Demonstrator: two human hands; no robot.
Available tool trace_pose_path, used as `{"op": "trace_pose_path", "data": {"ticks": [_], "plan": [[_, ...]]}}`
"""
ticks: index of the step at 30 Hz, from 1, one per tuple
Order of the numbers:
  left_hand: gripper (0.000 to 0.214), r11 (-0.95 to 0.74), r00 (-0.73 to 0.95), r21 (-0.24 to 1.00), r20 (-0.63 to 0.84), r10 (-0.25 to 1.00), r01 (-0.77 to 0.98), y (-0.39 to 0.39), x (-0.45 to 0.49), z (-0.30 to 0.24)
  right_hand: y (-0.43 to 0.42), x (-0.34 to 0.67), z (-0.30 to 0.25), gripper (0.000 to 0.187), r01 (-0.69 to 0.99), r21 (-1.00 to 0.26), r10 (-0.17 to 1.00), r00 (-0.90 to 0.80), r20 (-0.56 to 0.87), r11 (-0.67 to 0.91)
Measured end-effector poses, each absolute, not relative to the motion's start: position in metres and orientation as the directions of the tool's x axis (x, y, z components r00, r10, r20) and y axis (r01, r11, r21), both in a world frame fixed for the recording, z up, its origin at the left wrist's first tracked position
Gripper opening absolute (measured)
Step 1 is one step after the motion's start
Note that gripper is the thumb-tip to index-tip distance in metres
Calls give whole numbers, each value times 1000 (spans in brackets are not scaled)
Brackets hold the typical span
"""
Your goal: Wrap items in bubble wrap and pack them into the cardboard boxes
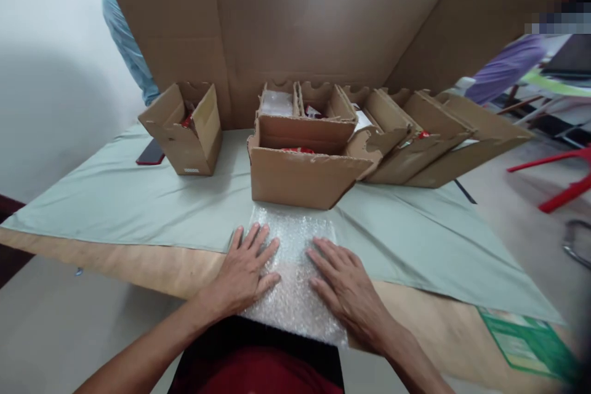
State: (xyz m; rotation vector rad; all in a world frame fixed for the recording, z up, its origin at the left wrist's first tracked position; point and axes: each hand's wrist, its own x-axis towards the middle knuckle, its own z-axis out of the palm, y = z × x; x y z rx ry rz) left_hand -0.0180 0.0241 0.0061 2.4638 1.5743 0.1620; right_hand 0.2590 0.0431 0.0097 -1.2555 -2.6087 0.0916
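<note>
A sheet of clear bubble wrap [293,258] lies flat at the near edge of the table, its lower end reaching past the cloth toward my body. My left hand [244,271] rests on its left side with the fingers spread. On its right side lies my right hand [344,283], palm down, fingers stretched out and slightly apart. Neither hand grips anything. Just beyond the wrap stands a low open cardboard box [305,175], with something red partly visible inside.
Behind it several open cardboard bins [392,126] stand in a row, leaning right. Another cardboard bin [196,141] stands left, beside a dark flat object [151,152]. A tall cardboard panel [318,18] closes off the back. Pale green cloth [138,203] covers the table.
</note>
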Motion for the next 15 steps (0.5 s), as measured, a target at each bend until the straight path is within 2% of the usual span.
{"op": "trace_pose_path", "data": {"ticks": [2,6,10,12,15], "plan": [[64,-394,413,234,-37,910,889,23,-19,6,39,260,11,44,758,-179,778,-608,157,628],[61,-411,430,265,-17,903,872,11,-35,14,11,295,17,45,774,-232,808,-560,183,589],[58,-483,517,358,1,856,799,-10,-56,18,-37,318,20,69,755,-272,801,-581,146,597],[63,-507,561,403,-19,828,762,-17,-64,18,-51,310,18,77,776,-244,812,-574,108,582],[85,-514,588,434,-44,808,740,-20,-71,17,-50,288,11,66,797,-224,826,-556,90,561]]}}
